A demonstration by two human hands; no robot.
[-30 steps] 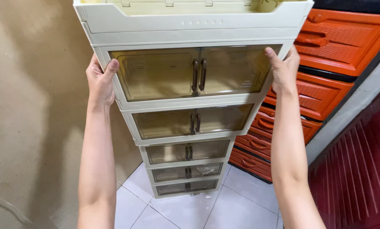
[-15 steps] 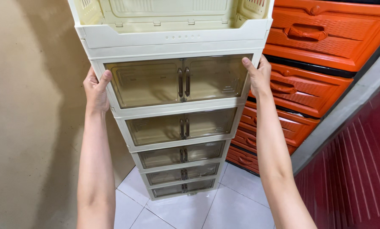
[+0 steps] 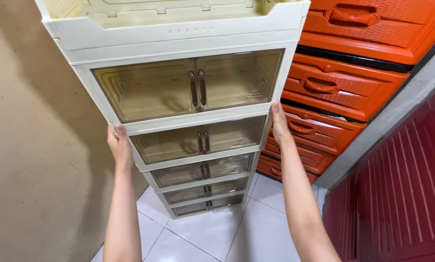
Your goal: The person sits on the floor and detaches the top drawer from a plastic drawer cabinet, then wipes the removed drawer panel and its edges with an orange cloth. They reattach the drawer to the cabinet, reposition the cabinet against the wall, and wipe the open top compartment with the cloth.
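A tall cream plastic storage cabinet [image 3: 178, 41] with several tiers of clear tinted double doors stands in front of me on the white tile floor. My left hand [image 3: 119, 144] presses flat against its left side at the second tier. My right hand [image 3: 278, 122] presses against its right side at the same height. Each hand lies on the frame with fingers extended, not wrapped around anything. The top tier is an open tray with a low rim.
An orange plastic drawer chest [image 3: 343, 87] stands right behind the cabinet on the right. A beige wall [image 3: 28, 145] runs along the left. A dark red ribbed panel [image 3: 402, 194] and a grey ledge fill the right side.
Both hands have slid down the cabinet's sides from the top door tier to the second tier. The view has moved closer to the cabinet and shifted.
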